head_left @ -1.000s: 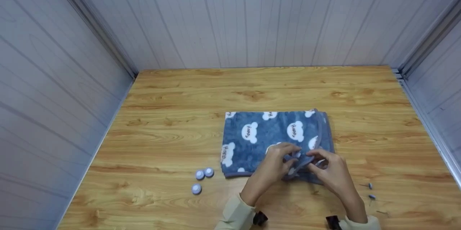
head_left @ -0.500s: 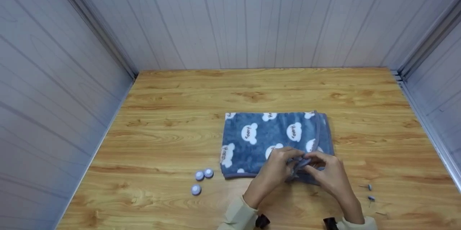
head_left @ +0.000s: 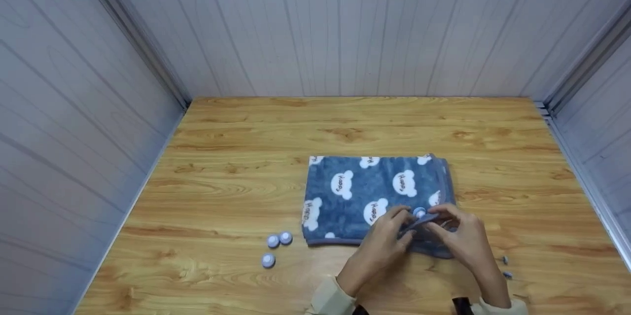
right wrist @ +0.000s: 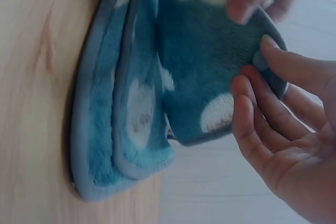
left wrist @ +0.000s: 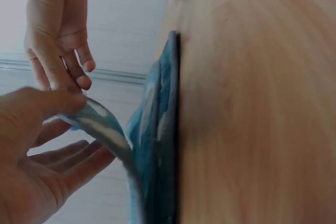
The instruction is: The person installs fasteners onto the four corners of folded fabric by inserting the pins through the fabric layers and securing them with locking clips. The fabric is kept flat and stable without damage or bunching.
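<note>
A folded blue fleece blanket with white bear heads lies on the table, its near right corner lifted between both hands. My left hand holds the lifted edge from the left, fingertips right at the border. From the other side, my right hand pinches the corner. A round lilac cap with a pale centre shows on top of the corner, between the fingertips. In the right wrist view, a small blue disc shows on the underside, between the right thumb and fingers.
Several similar caps lie on the wooden table, left of the blanket. Small pins with blue heads lie to the right, beside the right forearm. Pale panels enclose the table at the back and sides.
The lilac cap now shows on the corner between the hands, where fingers and cloth largely hid it before. Both hands have shifted slightly to the right, keeping hold of the blanket.
</note>
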`<state>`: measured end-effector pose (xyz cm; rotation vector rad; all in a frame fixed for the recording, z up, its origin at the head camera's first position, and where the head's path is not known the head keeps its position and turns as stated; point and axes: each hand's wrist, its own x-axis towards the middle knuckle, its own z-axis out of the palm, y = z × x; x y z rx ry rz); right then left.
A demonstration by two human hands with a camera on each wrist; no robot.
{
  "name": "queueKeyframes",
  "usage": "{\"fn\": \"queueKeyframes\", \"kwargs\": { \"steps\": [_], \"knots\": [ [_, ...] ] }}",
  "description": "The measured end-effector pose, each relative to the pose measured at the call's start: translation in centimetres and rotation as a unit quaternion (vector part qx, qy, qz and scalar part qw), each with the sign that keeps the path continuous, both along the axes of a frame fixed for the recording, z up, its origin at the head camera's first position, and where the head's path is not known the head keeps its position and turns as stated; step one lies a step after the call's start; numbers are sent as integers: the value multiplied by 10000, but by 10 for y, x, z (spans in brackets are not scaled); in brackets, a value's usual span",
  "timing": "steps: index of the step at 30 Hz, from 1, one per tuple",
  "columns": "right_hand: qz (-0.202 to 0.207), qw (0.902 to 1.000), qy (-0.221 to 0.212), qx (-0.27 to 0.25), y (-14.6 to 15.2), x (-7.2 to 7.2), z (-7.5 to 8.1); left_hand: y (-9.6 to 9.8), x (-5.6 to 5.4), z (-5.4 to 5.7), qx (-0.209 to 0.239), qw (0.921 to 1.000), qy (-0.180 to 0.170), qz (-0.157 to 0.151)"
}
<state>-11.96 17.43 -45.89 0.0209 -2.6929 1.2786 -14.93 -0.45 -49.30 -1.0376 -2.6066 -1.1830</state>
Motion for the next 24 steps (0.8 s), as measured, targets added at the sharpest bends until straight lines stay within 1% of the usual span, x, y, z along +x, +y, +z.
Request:
{"fn": "queueKeyframes", "kwargs": {
  "steps": [4, 6, 8, 12, 15, 17, 19, 24],
  "knots": [
    [300, 9991, -285, 76, 9, -2, -1, 1, 0, -1, 170, 9998, -74, 39],
    [504, 9978, -406, 149, 16, -5, -4, 2, -2, 0, 224, 9997, -111, -25],
    [605, 9967, -481, 238, 23, -10, -9, 2, -2, 0, 241, 9995, -147, -126],
    [599, 9948, -673, 475, 35, -21, -16, 1, -2, -1, 178, 9988, -258, -365],
    [563, 9940, -810, 479, 40, -27, -16, -1, -2, -2, 159, 9982, -354, -447],
    [579, 9942, -782, 462, 41, -29, -13, -3, -3, -2, 207, 9981, -403, -410],
    [594, 9952, -620, 475, 40, -33, -9, -5, -5, 0, 239, 9986, -378, -266],
    [692, 9957, -251, 554, 35, -43, 3, -16, -16, 8, 392, 9990, 37, 225]
  ]
}}
